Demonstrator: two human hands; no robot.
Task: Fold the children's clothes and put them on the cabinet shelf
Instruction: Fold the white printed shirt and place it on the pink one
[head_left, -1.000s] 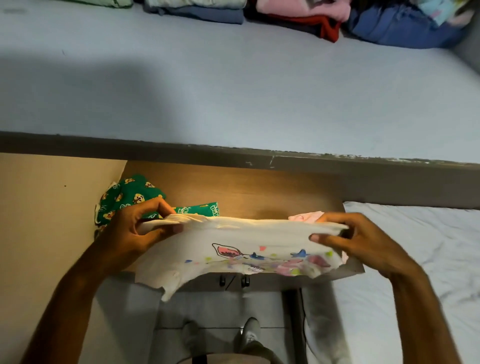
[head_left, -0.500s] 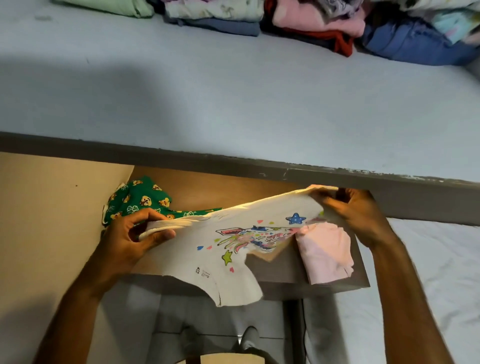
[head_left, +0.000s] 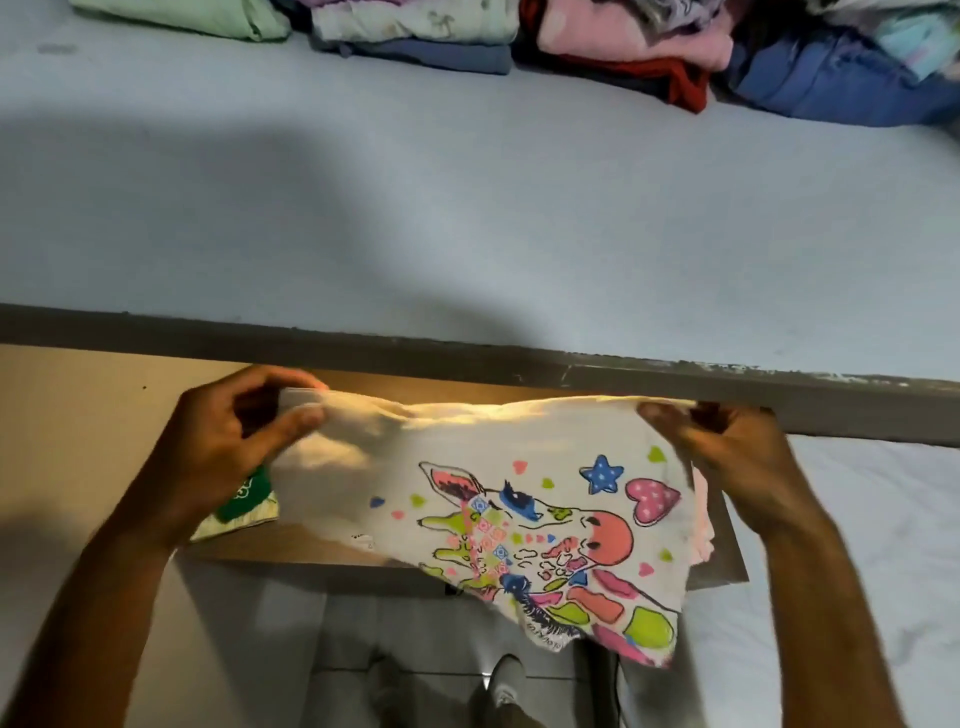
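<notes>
The white printed shirt (head_left: 519, 499) hangs stretched between the left hand (head_left: 218, 457) and right hand (head_left: 737, 457) over the wooden shelf (head_left: 717, 577), each hand pinched closed on a top corner — light, limp cloth, best gripped at its edges.

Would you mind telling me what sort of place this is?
Probably a bedroom: stacks of folded clothes on a pale blue surface, a white bedsheet, and a wooden shelf beneath.

We list a cream cotton child's shirt (head_left: 467, 467) printed with a neon pink, lime and blue giraffe; green patterned folded garment (head_left: 244, 499); pale pink garment (head_left: 701, 519); brown wooden shelf (head_left: 311, 540).
</notes>
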